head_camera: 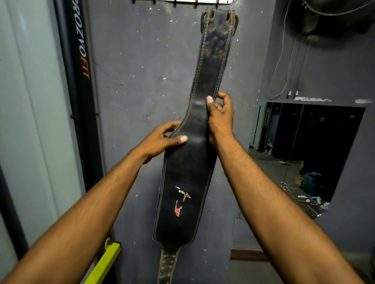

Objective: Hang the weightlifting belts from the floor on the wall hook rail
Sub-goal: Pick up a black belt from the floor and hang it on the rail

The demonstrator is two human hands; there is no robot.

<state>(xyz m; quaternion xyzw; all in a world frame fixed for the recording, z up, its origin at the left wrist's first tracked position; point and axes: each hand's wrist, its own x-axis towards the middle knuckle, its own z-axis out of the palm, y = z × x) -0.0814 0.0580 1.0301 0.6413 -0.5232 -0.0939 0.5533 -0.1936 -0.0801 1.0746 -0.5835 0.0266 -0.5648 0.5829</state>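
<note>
A long black leather weightlifting belt (188, 174) with white stitching and a small red and white logo stretches upright against the grey wall. Its buckle end reaches up just under the white hook rail (182, 2) at the top edge; I cannot tell whether it is on a hook. My left hand (160, 139) grips the belt's left edge where it widens, thumb on the front. My right hand (220, 115) grips the right edge a little higher, thumb across the front. The belt's narrow lower end runs out of view at the bottom.
A black upright post with orange and white lettering (81, 60) stands left of the wall panel, beside a pale door. A yellow-green bar (105, 263) sits low on the left. A mirror (304, 154) on the right reflects the gym floor and a bag. Cables hang top right.
</note>
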